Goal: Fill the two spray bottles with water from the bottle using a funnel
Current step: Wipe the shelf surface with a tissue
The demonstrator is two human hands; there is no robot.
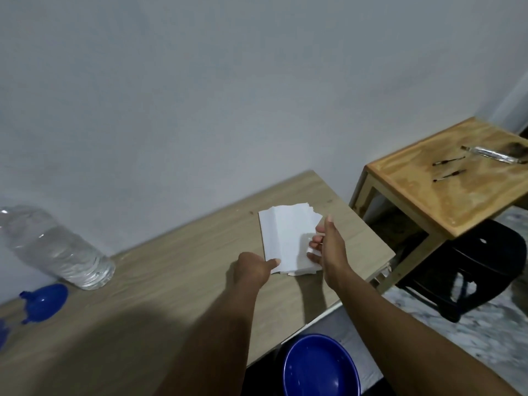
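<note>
A long pale wooden bench (160, 281) stood against a grey wall. To its right was a smaller wooden table (423, 201), and beside that a black plastic stool (474, 270) stood on the floor. A large clear water bottle (54, 247) stood at the far left of the bench near the wall, its top cut by the picture edge. A round blue bowl (320, 367) was below the near edge of the bench. A stack of white paper tissues (288, 238) was near the right end of the bench, between both hands. The blue funnel (43, 301) lay tilted on the bench just in front of the water bottle, well apart from the tissues. The left hand (251, 267) held the lower left corner of the stack, its thumb pressed on top and the other fingers curled. The right hand (331, 247) held the right edge, its fingers (314, 240) bent and pinching the paper, thumb raised. A small blue part at the left edge was too cut off to tell.
</note>
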